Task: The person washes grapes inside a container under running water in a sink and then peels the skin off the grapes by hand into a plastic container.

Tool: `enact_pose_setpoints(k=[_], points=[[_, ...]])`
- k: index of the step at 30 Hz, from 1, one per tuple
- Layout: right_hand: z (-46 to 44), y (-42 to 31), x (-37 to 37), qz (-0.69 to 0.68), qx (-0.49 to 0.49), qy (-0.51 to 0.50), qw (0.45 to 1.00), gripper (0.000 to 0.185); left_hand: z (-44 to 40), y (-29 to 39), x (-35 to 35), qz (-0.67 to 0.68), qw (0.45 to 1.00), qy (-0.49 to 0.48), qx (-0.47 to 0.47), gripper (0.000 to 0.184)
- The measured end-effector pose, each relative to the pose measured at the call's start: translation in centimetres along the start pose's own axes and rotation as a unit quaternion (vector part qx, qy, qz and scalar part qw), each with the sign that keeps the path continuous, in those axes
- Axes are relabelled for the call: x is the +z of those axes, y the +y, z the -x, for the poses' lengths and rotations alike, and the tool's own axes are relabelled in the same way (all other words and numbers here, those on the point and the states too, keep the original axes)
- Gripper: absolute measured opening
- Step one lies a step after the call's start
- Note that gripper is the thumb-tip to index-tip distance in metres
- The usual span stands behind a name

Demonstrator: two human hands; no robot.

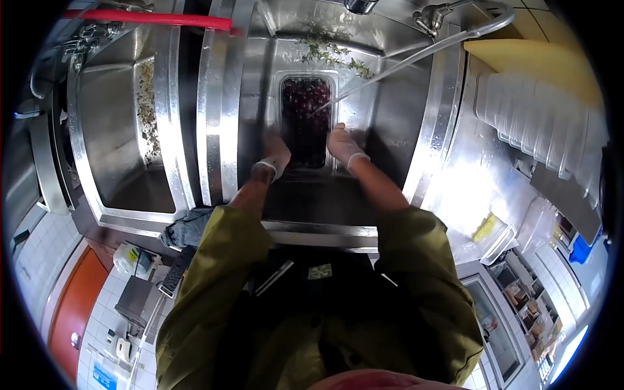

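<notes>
A clear rectangular container (277,97) full of small dark red round fruit (305,97), like cherries or grapes, sits in the middle sink basin (390,110). My right hand (344,144), in a thin pale glove, has its fingers curled at the container's right rim. On the opposite side, my gloved left hand (276,154) is beside the container's left edge, smeared by motion, so its fingers are unclear. A long tap spout (422,53) slants down from the upper right toward the fruit.
Green sprigs (325,49) lie at the back of the basin. A second basin (117,130) on the left has scraps along its side. A dark cloth (185,227) hangs on the front edge. Stacked clear containers (533,123) stand at right, by a yellow object (533,65).
</notes>
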State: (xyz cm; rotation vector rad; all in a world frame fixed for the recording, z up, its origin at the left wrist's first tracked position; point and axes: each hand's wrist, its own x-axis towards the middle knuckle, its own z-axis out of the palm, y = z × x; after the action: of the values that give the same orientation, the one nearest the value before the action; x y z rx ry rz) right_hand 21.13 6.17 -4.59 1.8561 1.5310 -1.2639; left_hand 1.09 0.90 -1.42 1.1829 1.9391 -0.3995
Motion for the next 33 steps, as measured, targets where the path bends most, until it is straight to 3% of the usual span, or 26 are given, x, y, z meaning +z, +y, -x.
enact_pose_setpoints(k=[2, 4, 6, 8, 9, 10, 11, 14, 19, 22, 23, 25, 26, 27, 28, 30, 31, 32, 33], points=[[5.9, -5.7, -7.7, 0.003, -0.071, -0.014, 0.997, 0.038, -0.5, 1.7, -3.2, -0.097, 0.991, -0.083, 0.042, 0.037], [2.6, -3.4, -5.9, -0.004, -0.099, 0.038, 0.994, 0.036, -1.7, 2.2, -2.7, 0.062, 0.997, -0.047, -0.025, 0.033], [3.1, -4.2, -5.4, 0.026, -0.095, 0.110, 0.989, 0.031, -1.3, 1.7, -2.3, 0.072, 0.997, 0.010, -0.027, 0.030], [1.5, -1.7, -2.5, 0.039, -0.098, 0.053, 0.993, 0.034, 0.6, 0.7, -0.6, -0.064, 0.993, 0.084, 0.044, 0.029], [1.7, -1.0, -1.7, 0.056, -0.096, 0.042, 0.993, 0.035, 0.6, 0.3, 0.4, -0.009, 0.998, 0.064, -0.001, 0.031], [2.7, -1.4, -1.7, -0.022, -0.059, 0.037, 0.997, 0.036, 0.6, 0.0, 1.2, 0.046, 0.997, 0.044, -0.045, 0.034], [2.9, -1.0, -1.5, 0.003, -0.072, 0.022, 0.997, 0.038, 0.7, -0.3, 2.4, 0.102, 0.990, 0.021, -0.093, 0.038], [4.8, -1.7, -1.7, -0.046, -0.037, -0.002, 0.998, 0.038, 2.6, -0.3, 0.9, 0.128, 0.987, -0.035, -0.089, 0.044], [4.9, -2.5, -2.1, -0.131, 0.072, -0.027, 0.988, 0.060, 3.4, 0.6, -1.1, 0.113, 0.986, -0.056, -0.109, 0.027], [3.4, -1.5, -1.0, -0.118, 0.074, -0.025, 0.990, 0.058, 2.9, 0.6, -1.1, 0.103, 0.987, -0.072, -0.103, 0.026], [3.4, -1.2, -0.4, 0.006, 0.052, 0.063, 0.997, 0.055, 2.7, 0.4, -0.9, 0.103, 0.986, -0.083, -0.103, 0.027], [5.1, -3.1, -0.3, 0.249, 0.000, 0.238, 0.939, 0.050, 2.4, 0.3, 0.1, 0.023, 0.997, -0.031, -0.068, 0.030], [5.2, -3.9, 0.7, 0.169, -0.029, 0.264, 0.949, 0.045, 1.8, -0.2, 0.5, -0.019, 0.998, -0.002, -0.052, 0.031], [5.4, -4.3, 2.2, 0.089, -0.056, 0.284, 0.953, 0.042, -0.2, -1.7, 2.9, -0.049, 0.998, -0.025, -0.017, 0.033], [6.5, -5.0, 2.3, 0.044, -0.081, 0.241, 0.966, 0.043, -2.6, -3.9, 6.9, -0.079, 0.995, -0.056, 0.017, 0.035], [8.6, -6.3, 2.5, -0.052, -0.116, 0.151, 0.980, 0.048, -1.3, -4.4, 7.0, -0.032, 0.992, -0.120, 0.011, 0.039], [8.5, -4.9, 5.2, 0.119, -0.258, 0.200, 0.938, 0.047, 1.3, -1.6, 1.5, 0.046, 0.988, -0.144, -0.031, 0.040], [7.9, -3.8, 7.0, 0.286, -0.391, 0.240, 0.841, 0.047, 2.4, 0.3, -1.8, 0.126, 0.976, -0.163, -0.073, 0.041], [7.4, -3.3, 7.7, 0.297, -0.430, 0.202, 0.828, 0.040, 1.6, -0.2, -0.9, 0.120, 0.977, -0.165, -0.065, 0.042]])
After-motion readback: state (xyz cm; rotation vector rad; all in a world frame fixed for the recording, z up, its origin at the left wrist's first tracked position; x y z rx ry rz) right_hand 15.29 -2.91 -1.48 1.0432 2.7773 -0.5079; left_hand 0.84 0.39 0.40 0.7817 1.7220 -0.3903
